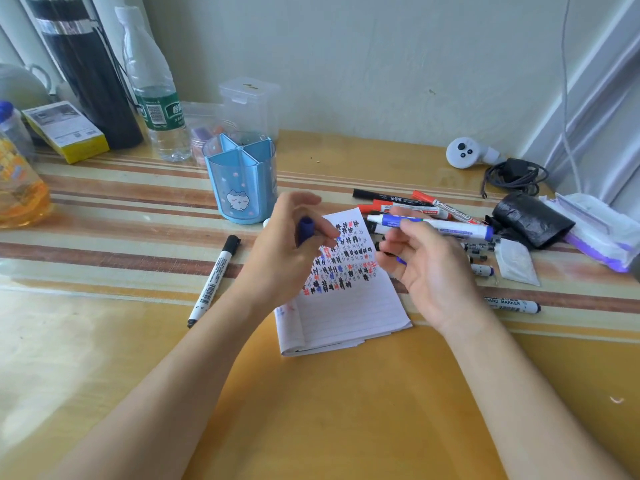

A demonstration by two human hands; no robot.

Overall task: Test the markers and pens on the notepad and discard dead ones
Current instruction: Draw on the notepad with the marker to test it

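Above the notepad at the table's middle, the right hand pinched a blue-and-white marker between thumb and fingertips. Its long axis ran left to right, the uncapped end pointing at the left hand, whose fingers were curled round the blue cap just beside it. The next move turned on that short gap, I judged, the right hand being nearer the page; the blue pen holder toward the table's far edge showed nothing in its compartments, and the other markers lay loose by the notepad's far right corner
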